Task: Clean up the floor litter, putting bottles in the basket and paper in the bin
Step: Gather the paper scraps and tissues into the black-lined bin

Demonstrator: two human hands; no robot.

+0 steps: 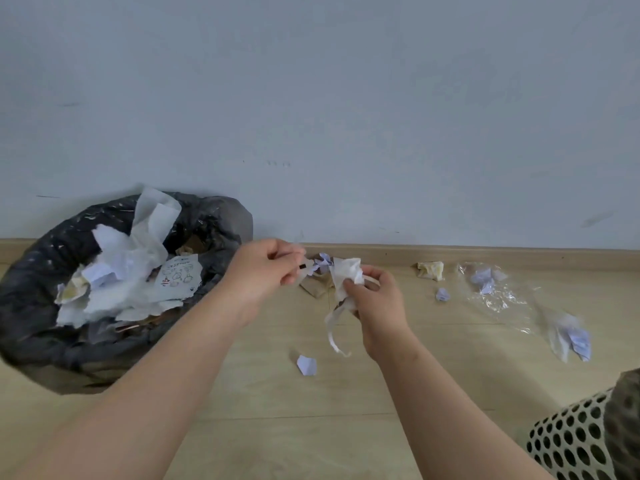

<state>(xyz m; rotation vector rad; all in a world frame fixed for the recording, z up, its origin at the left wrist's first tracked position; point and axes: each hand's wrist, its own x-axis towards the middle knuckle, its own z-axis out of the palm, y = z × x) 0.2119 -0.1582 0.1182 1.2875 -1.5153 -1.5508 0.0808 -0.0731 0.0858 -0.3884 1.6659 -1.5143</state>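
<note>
The bin (31, 306), lined with a black bag, stands at the left against the wall and is heaped with white paper. My right hand (377, 306) is closed on a crumpled white paper wad (346, 271) with torn strips hanging below it. My left hand (266, 268), just right of the bin's rim, pinches a small scrap with a dark edge beside that wad. Loose paper lies on the wooden floor: a white scrap (307, 365), purple-white bits (322, 263), brown paper (317, 284), a yellowish ball (431, 270) and a small scrap (442, 294).
Clear plastic wrap (498, 296) with paper bits inside lies at the right, with another wrapped clump (571, 337) beyond it. A white perforated basket (568, 441) shows at the bottom right corner. A wooden skirting board (485, 258) runs along the grey wall.
</note>
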